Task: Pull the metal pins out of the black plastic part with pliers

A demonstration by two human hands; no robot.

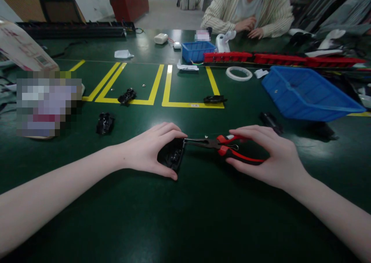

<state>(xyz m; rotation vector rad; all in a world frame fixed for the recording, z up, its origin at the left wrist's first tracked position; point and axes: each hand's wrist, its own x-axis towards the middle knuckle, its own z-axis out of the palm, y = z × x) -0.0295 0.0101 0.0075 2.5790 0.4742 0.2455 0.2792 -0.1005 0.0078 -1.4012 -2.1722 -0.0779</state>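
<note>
My left hand (147, 149) curls around a small black plastic part (173, 155) and holds it on the dark green table (185, 216). My right hand (271, 158) grips the red-and-black handles of a pair of pliers (224, 145). The pliers' dark jaws point left and reach the upper edge of the black part. Both hands rest near the middle of the table, close to me.
More black parts (104, 123) (126, 96) (215, 99) lie among the yellow floor-tape lines. A large blue bin (307, 94) stands at the right, a smaller blue bin (197, 50) and long red racks (278, 58) farther back. Another person in a striped top sits across the table. A tape roll (239, 73) lies nearby.
</note>
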